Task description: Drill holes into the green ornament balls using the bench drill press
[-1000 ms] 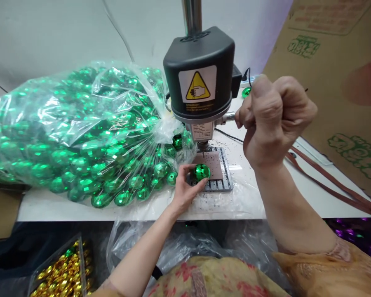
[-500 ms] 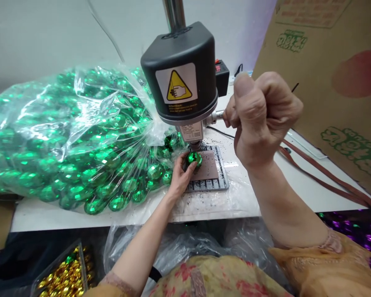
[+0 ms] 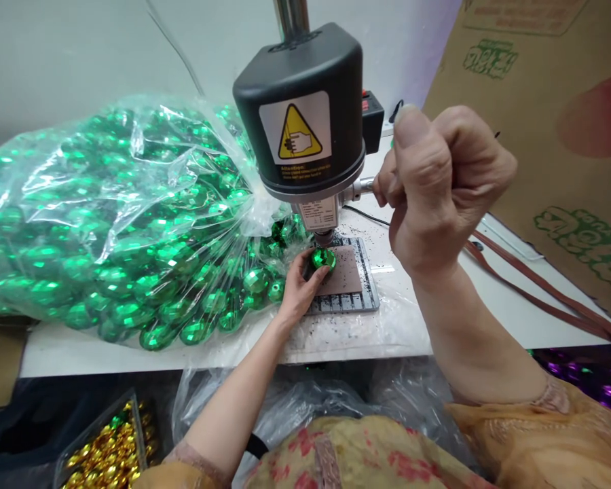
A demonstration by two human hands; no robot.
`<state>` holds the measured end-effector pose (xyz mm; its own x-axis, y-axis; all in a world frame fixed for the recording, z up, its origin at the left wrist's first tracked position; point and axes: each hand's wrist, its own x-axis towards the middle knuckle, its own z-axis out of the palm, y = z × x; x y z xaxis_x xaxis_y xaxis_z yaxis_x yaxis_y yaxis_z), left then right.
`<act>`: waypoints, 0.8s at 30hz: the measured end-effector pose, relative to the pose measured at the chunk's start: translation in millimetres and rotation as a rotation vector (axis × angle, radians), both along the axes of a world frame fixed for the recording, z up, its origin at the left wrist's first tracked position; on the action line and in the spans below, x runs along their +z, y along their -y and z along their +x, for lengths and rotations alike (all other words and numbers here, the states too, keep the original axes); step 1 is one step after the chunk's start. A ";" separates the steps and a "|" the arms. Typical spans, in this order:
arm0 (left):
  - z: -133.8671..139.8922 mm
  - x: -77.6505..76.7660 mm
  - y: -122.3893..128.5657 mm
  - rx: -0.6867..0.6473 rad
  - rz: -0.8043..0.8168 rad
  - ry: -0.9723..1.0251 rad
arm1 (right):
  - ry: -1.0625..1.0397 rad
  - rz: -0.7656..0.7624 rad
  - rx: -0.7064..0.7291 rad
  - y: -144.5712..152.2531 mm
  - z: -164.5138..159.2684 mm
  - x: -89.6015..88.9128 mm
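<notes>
Garment, floral, at lower edge. Right hand: raised, forearm rising from lower right, fist tightly curled about lever, thumb uppermost. Left hand: lower, forearm slanting up from lower left, thumb and fingers bowed, closed to the width of a green ball and gripping its sides. Ball over rear left part of pad, just under chuck; contact with either impossible to tell. Left, bag of similar balls. Above, drill, black. Right, upright carton. Behind, pale wall.
</notes>
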<state>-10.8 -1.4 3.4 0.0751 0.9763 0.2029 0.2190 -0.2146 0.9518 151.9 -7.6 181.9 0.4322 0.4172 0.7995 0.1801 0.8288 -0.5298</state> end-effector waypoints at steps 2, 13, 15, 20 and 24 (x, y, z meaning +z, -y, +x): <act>-1.3 -1.5 -1.2 -0.017 -0.023 0.038 | -0.005 -0.002 -0.002 0.0 -0.5 1.9; -2.0 -4.2 -3.7 0.012 0.022 -0.029 | 0.016 -0.020 0.028 -17.3 4.1 17.0; -0.9 -2.9 -2.2 0.036 0.027 -0.046 | 0.023 -0.009 0.042 -17.0 4.6 16.6; 7.0 2.7 1.1 0.084 0.082 -0.119 | 0.041 0.039 0.066 -16.0 5.2 16.8; 17.0 5.7 3.8 0.075 0.141 -0.149 | 0.045 0.012 0.055 -15.0 5.6 17.7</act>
<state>6.2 -5.2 9.1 0.0424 0.9431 0.3297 0.3754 -0.3209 0.8696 157.6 7.4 199.6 0.3718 0.4296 0.8229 0.1575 0.8444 -0.5120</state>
